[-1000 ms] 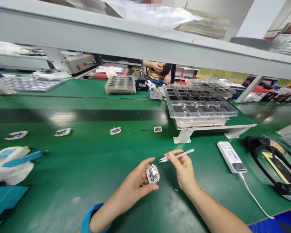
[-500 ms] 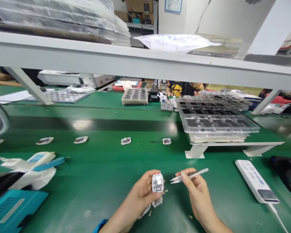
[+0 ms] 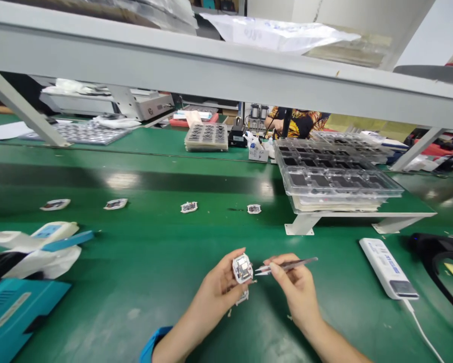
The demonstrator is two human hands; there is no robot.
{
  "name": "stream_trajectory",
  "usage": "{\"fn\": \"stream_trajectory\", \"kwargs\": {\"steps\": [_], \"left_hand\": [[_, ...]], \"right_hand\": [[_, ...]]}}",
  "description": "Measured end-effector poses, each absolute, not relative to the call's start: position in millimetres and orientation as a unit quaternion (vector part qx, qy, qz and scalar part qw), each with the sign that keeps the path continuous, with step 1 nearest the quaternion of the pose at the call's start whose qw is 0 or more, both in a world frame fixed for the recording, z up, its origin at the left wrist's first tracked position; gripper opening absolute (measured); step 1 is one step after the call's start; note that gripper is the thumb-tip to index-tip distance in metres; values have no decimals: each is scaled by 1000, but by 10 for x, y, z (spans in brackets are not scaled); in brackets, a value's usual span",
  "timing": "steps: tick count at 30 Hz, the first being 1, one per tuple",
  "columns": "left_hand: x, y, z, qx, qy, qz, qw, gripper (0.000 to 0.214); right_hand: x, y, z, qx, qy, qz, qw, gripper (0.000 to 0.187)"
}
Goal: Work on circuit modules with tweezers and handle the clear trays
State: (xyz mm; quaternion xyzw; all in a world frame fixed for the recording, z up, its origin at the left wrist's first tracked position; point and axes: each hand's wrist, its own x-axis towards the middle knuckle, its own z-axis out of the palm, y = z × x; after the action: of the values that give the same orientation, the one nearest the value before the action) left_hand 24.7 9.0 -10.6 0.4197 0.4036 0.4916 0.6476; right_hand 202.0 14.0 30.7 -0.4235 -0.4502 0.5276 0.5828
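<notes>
Tweezers [image 3: 302,262]: tips moved nearer casing [image 3: 243,268]
Left hand [image 3: 217,288]: fingers closed round casing
Right hand [image 3: 297,283]: fingers pinching tweezers
Casing: slipping tips could scratch it

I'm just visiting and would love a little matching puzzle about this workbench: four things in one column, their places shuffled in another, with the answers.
Things
1. Tweezers
2. White-framed electronic unit nearest the tweezers
3. Clear compartment tray
4. White corded device

Places
A. Stacked above the low stand
B. Held in the right hand
C. Lying on the green tabletop
D. Held in the left hand

Right pairs: 1-B, 2-D, 3-A, 4-C
</notes>
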Motion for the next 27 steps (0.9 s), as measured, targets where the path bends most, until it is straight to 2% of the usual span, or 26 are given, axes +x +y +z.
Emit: {"fn": "stream_trajectory", "kwargs": {"steps": [8,16,22,25,27], "left_hand": [[284,31,131,413,402,460,676,57],[352,27,19,408,393,464,681,59],[312,7,198,411,402,430,696,65],[254,11,211,435,439,404,674,67],[187,84,170,472,488,393,620,67]], "right_hand": [[2023,96,295,-418,-521,492,559,7],[1997,136,287,-403,-457,552,569,15],[2010,138,296,-403,-453,557,568,14],[2014,108,314,-411,-482,521,572,7],[2018,75,356,-404,-516,490,574,3]]}}
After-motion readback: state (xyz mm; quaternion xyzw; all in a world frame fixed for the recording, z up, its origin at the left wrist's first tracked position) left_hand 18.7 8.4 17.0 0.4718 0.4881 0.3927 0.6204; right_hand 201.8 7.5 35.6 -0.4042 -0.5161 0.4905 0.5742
